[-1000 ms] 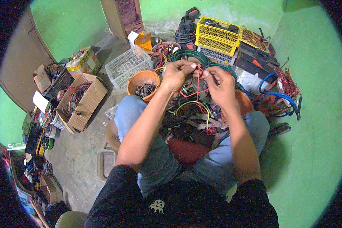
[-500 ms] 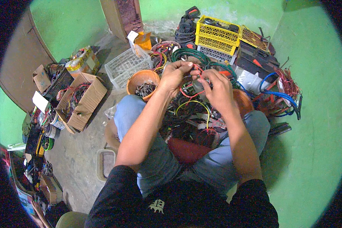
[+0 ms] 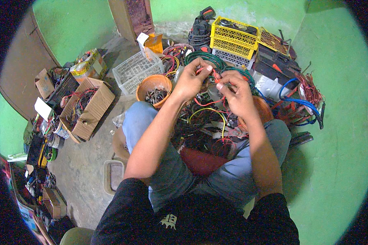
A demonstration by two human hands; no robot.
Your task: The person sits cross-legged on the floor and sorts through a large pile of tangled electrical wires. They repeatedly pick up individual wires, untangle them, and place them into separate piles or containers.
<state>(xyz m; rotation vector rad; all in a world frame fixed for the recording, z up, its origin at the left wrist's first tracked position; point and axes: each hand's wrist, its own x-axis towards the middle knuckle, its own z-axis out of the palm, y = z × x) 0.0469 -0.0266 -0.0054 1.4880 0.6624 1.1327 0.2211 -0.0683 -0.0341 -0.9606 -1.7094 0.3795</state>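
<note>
The left hand (image 3: 190,83) and right hand (image 3: 238,92) pinch a red wire (image 3: 215,76) above a cable tangle (image 3: 201,125), with an orange bowl (image 3: 154,81) on the left.

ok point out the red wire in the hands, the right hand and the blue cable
Red wire (image 3: 215,75): head view, its visible middle stretch.
Right hand (image 3: 238,92): head view, its middle, above the wrist.
Blue cable (image 3: 301,101): head view, partway along its length.
</note>
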